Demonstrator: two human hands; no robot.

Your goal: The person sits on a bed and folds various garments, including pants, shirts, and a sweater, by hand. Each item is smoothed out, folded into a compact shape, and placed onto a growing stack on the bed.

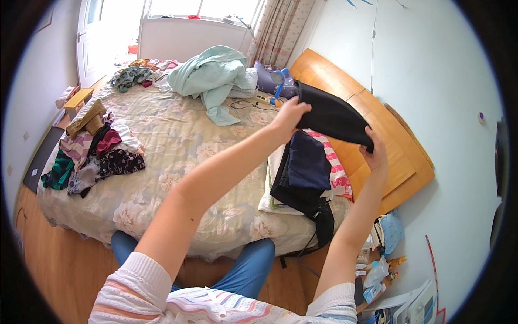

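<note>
Two ends of a long black cloth (334,114) are pinched, left by the left hand (290,117), right by the right hand (377,151), raised before the light-brown wooden headboard (386,175), near a folded navy-blue garment (308,162).

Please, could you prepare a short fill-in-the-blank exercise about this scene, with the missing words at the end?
1. The left hand and the right hand hold up a cloth whose colour is ____.
2. The bedspread has a pattern of ____.
3. In the picture, the jumbled clothes lie to the ____ of the folded dark blue garment.
4. The person's trousers are ____.

Missing words: black; flowers; left; blue.
</note>
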